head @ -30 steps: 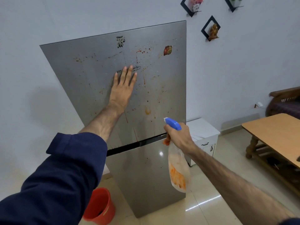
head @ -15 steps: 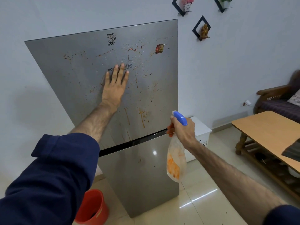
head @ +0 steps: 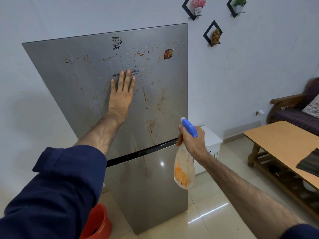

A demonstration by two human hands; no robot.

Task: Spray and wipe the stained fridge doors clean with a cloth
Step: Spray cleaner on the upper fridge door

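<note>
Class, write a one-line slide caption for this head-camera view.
Left hand pressed flat on the stained upper fridge door; right hand aims a blue-topped spray bottle at it.

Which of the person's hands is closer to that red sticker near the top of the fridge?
Left. The left hand presses flat on the upper door, below-left of the red sticker. The right hand grips the spray bottle much lower, near the door gap.

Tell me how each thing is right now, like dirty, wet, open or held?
upper fridge door: closed, splattered with reddish stains, wet droplets near the top.
lower fridge door: closed, a few drips.
left hand: flat, pressing on the upper door.
right hand: gripping the spray bottle.
spray bottle: held up, aimed at the door.
cloth: cannot see one.
red bucket: on the floor, upright.
</note>
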